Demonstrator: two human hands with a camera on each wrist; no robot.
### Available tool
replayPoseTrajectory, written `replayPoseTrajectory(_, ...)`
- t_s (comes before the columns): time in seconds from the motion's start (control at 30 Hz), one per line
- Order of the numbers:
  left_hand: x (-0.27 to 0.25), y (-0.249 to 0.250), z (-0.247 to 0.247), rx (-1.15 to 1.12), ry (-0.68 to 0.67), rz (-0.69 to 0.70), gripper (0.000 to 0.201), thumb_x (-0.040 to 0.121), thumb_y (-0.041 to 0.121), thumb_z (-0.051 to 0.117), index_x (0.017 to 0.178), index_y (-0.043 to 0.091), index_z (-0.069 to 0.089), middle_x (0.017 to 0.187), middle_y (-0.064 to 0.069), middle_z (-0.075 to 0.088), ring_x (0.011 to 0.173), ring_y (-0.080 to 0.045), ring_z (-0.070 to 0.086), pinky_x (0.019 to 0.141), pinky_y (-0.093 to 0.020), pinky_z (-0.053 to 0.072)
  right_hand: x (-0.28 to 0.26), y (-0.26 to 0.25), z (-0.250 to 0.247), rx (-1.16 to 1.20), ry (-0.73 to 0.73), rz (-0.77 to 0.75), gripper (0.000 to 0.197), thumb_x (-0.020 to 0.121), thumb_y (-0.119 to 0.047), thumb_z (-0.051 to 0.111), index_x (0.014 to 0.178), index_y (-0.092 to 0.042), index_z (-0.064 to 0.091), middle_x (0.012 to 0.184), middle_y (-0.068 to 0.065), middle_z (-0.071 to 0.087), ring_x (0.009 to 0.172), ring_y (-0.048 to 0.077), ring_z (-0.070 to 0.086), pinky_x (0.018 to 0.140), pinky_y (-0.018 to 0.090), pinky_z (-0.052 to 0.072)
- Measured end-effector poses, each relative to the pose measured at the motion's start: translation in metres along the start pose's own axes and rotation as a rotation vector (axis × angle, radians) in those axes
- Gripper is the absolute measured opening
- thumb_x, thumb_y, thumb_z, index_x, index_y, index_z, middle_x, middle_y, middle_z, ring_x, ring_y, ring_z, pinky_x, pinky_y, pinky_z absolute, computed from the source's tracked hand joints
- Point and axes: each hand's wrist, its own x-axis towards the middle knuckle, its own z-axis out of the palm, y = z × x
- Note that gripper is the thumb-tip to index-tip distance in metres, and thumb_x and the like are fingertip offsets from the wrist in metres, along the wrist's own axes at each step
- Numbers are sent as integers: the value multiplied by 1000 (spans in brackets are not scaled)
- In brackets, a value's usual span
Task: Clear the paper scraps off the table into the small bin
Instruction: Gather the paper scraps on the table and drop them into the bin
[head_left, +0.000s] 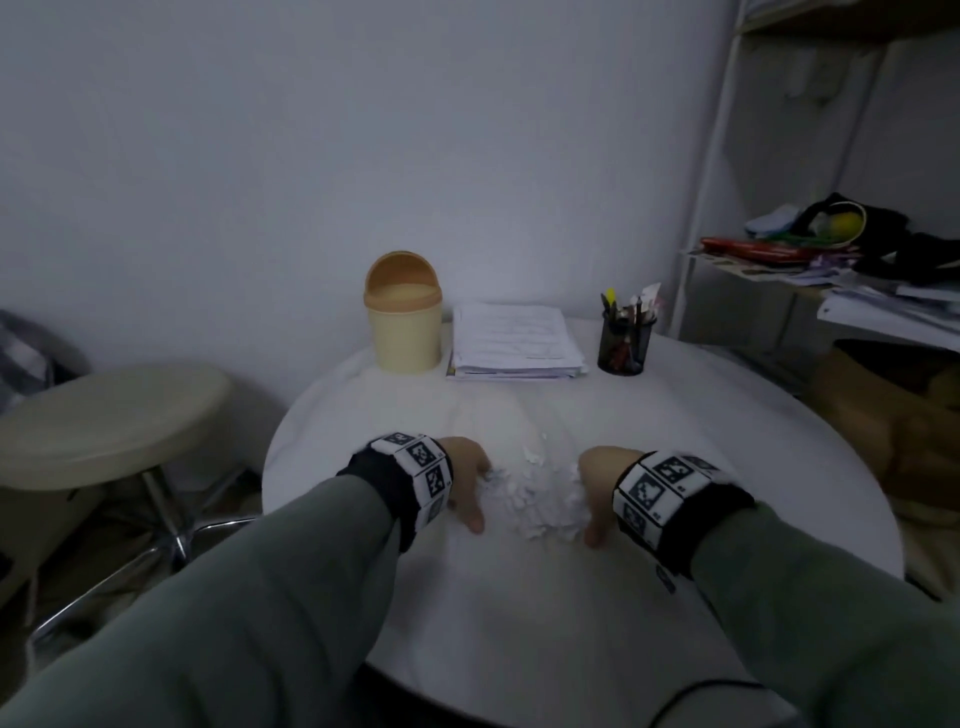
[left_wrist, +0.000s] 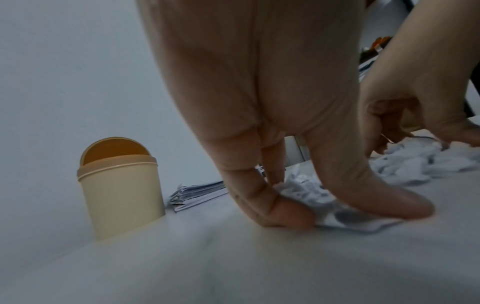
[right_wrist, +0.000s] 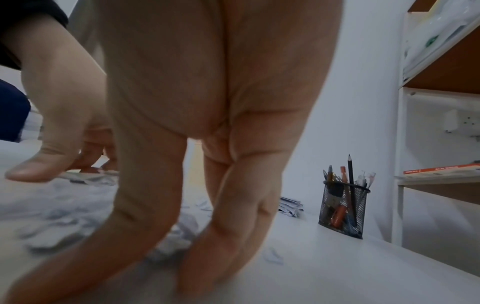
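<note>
A heap of torn white paper scraps (head_left: 535, 499) lies in the middle of the round white table (head_left: 571, 613). My left hand (head_left: 470, 488) stands at the heap's left side, and my right hand (head_left: 597, 493) at its right side, both palms turned inward. In the left wrist view the left hand (left_wrist: 345, 216) has straight fingers pointing down, tips on the table and pressing the scraps (left_wrist: 306, 191). The right hand (right_wrist: 130, 273) is held the same way against the scraps (right_wrist: 176, 240). The small beige bin (head_left: 405, 322) with its orange flap lid stands at the far edge, left of centre.
A stack of papers (head_left: 514, 338) lies right of the bin, then a black mesh pen holder (head_left: 626, 343). A beige stool (head_left: 114, 415) stands to the table's left. A cluttered white shelf unit (head_left: 831, 260) is at the right.
</note>
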Motion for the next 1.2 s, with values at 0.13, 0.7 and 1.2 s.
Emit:
replayPoseTrajectory(0.13, 1, 6, 4, -63, 14, 65, 64, 71, 25, 82, 129, 9, 57, 126, -12, 63, 102, -22, 64, 89, -27, 48, 4, -8, 3, 3, 59, -60, 39, 67, -31, 81, 90, -9, 59, 81, 2, 57, 85, 25, 66, 76, 31, 55)
replayPoseTrajectory(0.7, 15, 16, 7, -109, 96, 82, 83, 68, 30, 83, 140, 16, 44, 140, -4, 48, 117, -23, 57, 91, -27, 47, 17, -8, 2, 278, 88, -47, 83, 57, -40, 88, 126, -10, 53, 119, 6, 62, 101, 23, 65, 73, 25, 49)
replayPoseTrajectory(1.2, 31, -14, 3, -147, 58, 99, 75, 76, 47, 72, 140, 19, 44, 135, 1, 55, 122, -17, 53, 101, -23, 37, 60, -7, -20, -60, -56, -234, 122, 56, -56, 82, 151, -24, 12, 160, -3, 13, 147, 21, 20, 119, 38, 23)
